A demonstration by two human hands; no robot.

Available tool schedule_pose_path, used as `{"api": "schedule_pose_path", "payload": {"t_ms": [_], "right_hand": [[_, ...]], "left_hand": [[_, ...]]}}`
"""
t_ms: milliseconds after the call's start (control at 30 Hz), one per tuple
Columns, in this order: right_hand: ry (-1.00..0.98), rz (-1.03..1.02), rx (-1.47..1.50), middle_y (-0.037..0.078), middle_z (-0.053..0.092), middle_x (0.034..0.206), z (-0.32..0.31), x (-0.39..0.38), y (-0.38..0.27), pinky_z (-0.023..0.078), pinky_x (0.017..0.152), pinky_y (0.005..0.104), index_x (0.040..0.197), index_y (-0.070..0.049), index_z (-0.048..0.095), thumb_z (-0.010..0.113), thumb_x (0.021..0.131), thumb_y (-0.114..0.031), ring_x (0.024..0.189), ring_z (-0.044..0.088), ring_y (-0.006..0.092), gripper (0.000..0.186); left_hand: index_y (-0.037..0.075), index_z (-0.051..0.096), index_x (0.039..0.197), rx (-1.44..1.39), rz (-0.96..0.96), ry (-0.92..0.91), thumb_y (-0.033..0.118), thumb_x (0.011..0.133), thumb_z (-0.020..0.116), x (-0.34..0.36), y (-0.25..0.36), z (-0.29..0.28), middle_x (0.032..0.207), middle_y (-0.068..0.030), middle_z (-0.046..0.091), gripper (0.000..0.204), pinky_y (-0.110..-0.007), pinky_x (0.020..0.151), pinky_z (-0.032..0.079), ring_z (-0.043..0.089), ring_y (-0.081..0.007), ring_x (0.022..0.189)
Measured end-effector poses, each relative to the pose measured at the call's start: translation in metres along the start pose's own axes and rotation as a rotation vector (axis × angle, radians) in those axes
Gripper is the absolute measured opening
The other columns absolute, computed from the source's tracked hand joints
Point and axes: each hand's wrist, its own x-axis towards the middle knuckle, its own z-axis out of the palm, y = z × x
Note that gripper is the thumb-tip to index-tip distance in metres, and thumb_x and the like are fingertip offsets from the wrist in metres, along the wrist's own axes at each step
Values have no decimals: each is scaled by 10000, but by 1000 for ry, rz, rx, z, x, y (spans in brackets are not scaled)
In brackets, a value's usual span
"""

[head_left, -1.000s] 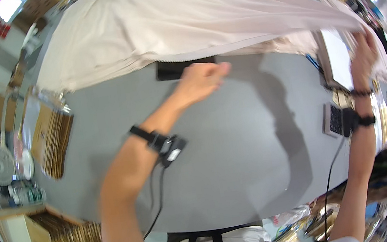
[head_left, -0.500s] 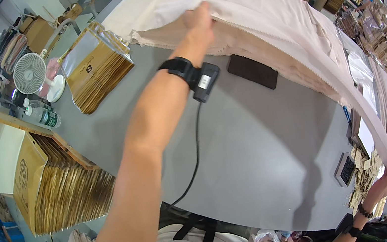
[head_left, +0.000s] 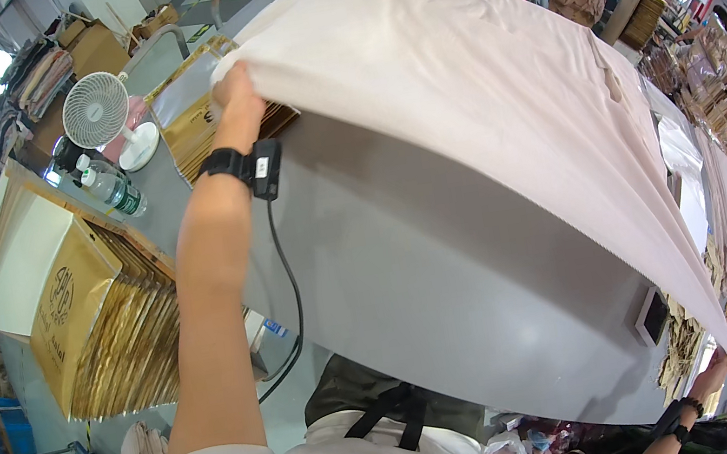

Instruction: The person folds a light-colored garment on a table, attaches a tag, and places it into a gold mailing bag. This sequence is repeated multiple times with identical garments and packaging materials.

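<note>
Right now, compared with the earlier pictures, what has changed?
The left grip moved left and took hold of the left end of the pale cloth. The cloth's near edge came nearer, and the dark flat object is no longer in view. The right grip still holds the cloth's right end; the small grey block stays on the table.

the pale cloth (head_left: 456,91) hides part of the gold package stack (head_left: 191,129).

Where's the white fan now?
Head view, upper left: the white fan stands behind the clear bottles, beside the stack of gold packages, left of the left hand.
</note>
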Motion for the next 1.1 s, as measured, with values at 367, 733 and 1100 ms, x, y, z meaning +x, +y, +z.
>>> {"api": "schedule_pose_path", "payload": {"t_ms": [367, 733, 1100], "right_hand": [[-314, -406, -68, 133, 683, 1336, 127, -90, -114, 507, 1076, 373, 1397, 54, 637, 575, 1098, -147, 1197, 645, 231, 366], [-1190, -765, 159, 107, 716, 910, 348, -367, -289, 535, 671, 339, 1055, -63, 775, 799, 825, 65, 771, 679, 272, 264], [-1267, -679, 149, 108, 709, 928, 381, -380, -279, 520, 697, 380, 1078, -54, 754, 726, 930, 10, 785, 665, 297, 164]], "left_hand": [[-94, 659, 1263, 725, 381, -201, 153, 933, 812, -78, 38, -69, 1181, -157, 737, 439, -373, 799, 582, 706, -240, 985], [-17, 740, 848, 705, 701, -832, 332, 896, 862, -293, -17, 7, 742, -115, 685, 373, -350, 606, 487, 615, -224, 619], [2, 741, 901, 616, 611, -975, 185, 877, 881, -350, -35, 11, 795, -72, 707, 232, -345, 651, 510, 623, -215, 674]]}}
